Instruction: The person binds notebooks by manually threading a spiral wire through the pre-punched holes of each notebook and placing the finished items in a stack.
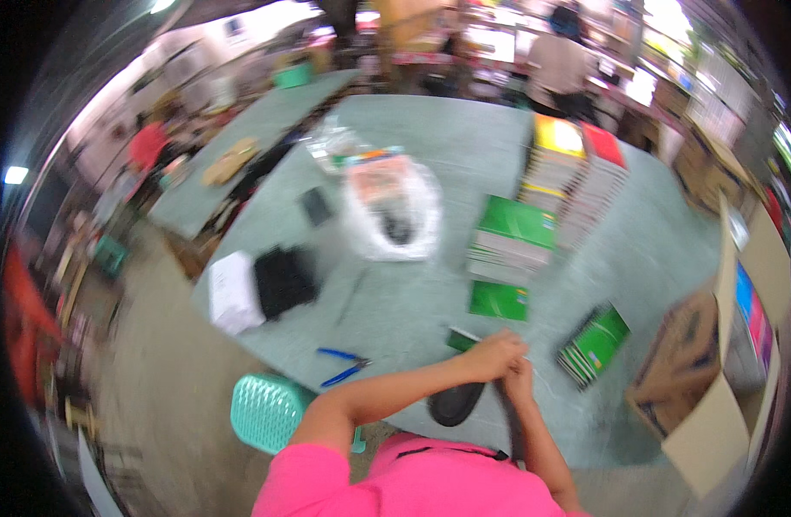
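Note:
Over the near edge of the green-grey table, my left hand [492,356] and my right hand [519,379] meet with their fingers closed together. Whatever is pinched between them is hidden and blurred. Just below lies a dark, rounded, sole-like object [454,407], and a dark strip [510,424] runs beside it, close to my right forearm. A small dark-green item [461,339] pokes out past my left hand. Beyond my hands is a single green booklet [499,301]. A fanned bundle of green booklets [592,346] rests to the right. Blue-handled pliers [342,376] lie open left of my left forearm.
Stacked green booklets [516,221] stand beside tall yellow-topped [557,138] and red-topped [604,146] stacks. A filled plastic bag [421,215], black pile [283,284] and white stack [235,293] sit left. An open cardboard box [675,362] borders the right; a teal plastic seat [266,409] is lower left.

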A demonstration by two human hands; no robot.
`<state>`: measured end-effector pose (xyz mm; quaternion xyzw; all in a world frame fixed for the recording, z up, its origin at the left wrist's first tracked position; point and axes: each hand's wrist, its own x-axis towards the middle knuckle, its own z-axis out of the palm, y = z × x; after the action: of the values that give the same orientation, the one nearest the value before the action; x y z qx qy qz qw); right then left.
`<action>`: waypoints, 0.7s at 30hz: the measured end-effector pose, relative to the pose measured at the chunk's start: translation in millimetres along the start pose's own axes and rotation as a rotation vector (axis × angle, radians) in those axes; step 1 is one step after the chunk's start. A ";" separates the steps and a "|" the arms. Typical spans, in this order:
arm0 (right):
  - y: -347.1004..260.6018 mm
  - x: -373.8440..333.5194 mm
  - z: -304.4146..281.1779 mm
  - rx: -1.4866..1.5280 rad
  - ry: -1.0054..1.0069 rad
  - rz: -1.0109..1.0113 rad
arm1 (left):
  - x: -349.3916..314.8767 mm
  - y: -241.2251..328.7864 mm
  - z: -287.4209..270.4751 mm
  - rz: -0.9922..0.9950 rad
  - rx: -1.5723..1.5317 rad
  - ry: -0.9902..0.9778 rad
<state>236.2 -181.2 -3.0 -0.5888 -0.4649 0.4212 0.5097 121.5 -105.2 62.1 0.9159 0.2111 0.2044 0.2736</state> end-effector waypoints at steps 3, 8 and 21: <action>-20.0 0.4 -1.2 -0.213 0.062 0.047 | 8.6 0.9 -8.7 -0.025 -0.024 -0.069; -9.3 -18.1 -14.5 -0.245 0.439 -0.062 | 9.2 -16.8 -54.7 -0.021 0.258 -0.259; -101.4 -30.4 -46.2 0.363 0.710 0.015 | 2.1 44.3 -47.3 0.272 -0.277 -0.091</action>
<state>262.5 -215.6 104.0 -0.6017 -0.1734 0.2704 0.7313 112.2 -118.3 124.9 0.8979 0.0428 0.2250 0.3759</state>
